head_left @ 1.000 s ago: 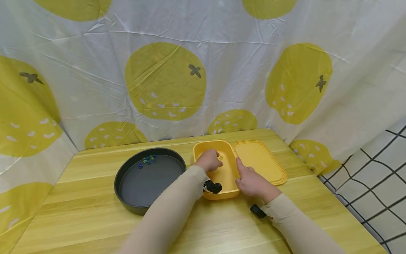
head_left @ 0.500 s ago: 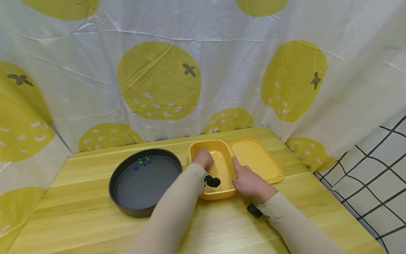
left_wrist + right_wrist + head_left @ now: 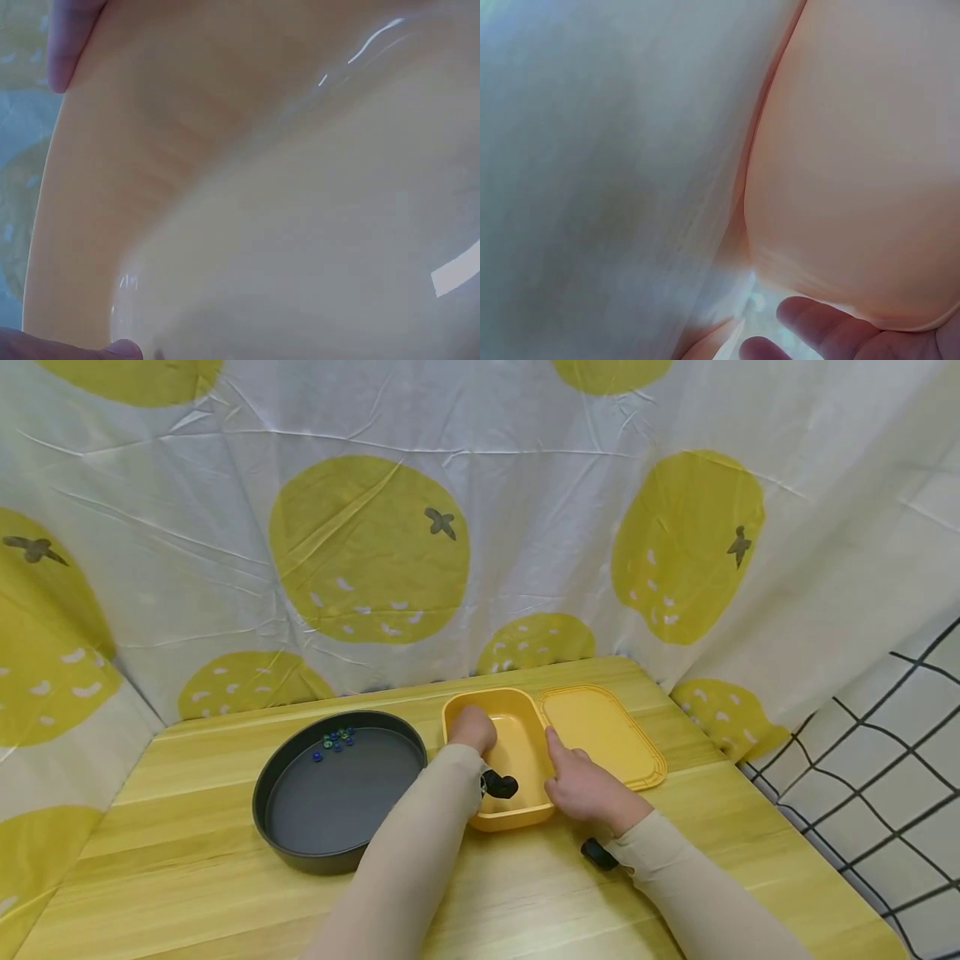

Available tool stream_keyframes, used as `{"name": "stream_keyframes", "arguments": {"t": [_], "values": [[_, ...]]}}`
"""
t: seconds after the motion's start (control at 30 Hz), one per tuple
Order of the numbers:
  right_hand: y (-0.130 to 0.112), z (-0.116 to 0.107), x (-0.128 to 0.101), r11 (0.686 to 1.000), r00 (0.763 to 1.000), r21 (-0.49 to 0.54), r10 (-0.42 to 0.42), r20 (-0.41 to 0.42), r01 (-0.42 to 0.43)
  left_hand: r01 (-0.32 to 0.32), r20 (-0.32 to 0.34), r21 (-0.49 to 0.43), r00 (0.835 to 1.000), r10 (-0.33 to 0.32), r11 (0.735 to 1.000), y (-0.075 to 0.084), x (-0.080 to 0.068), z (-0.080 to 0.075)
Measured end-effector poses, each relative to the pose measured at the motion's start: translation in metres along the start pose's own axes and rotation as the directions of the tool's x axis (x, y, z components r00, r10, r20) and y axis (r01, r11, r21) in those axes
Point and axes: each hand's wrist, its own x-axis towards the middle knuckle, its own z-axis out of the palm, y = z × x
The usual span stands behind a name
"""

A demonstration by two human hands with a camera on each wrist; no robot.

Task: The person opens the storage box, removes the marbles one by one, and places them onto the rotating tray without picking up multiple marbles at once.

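A yellow rectangular box (image 3: pixel 517 760) stands on the table. Over its back left part my left hand (image 3: pixel 474 731) reaches down inside, fingertips mostly hidden in the head view. The left wrist view shows a thumb (image 3: pixel 124 349) low against the inner wall and a finger (image 3: pixel 71 49) at the rim; whether anything is pinched is hidden. My right hand (image 3: pixel 588 785) rests against the box's right side, index finger straight along the rim. In the right wrist view its other fingers (image 3: pixel 817 319) lie loosely bent. Several blue and green marbles (image 3: pixel 336 739) lie in a dark round pan (image 3: pixel 341 852).
A flat yellow lid (image 3: pixel 603 739) lies right of the box, close beside it. The wooden table (image 3: pixel 180 827) ends at a fruit-print curtain (image 3: pixel 517 560) behind. A black wire grid (image 3: pixel 870 777) stands at the right.
My left hand has moved back and left inside the box, fingers now lower; the small round thing earlier seen near them is out of sight. The right hand keeps its place; the view shifted slightly.
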Motion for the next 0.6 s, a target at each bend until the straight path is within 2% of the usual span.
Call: {"name": "stream_keyframes", "arguments": {"t": [0.3, 0.6], "values": [[-0.0026, 0.0007, 0.0017, 1.0, 1.0, -0.001, -0.006, 0.008, 0.006, -0.038, -0.01, 0.023, 0.999, 0.038, 0.999, -0.0035, 0.0078, -0.0001], [-0.0028, -0.0024, -0.0008, 1.0, 1.0, -0.011, -0.005, 0.001, 0.005, -0.079, 0.016, 0.1, 0.997, 0.078, 0.992, 0.0039, 0.0102, 0.0092]]}}
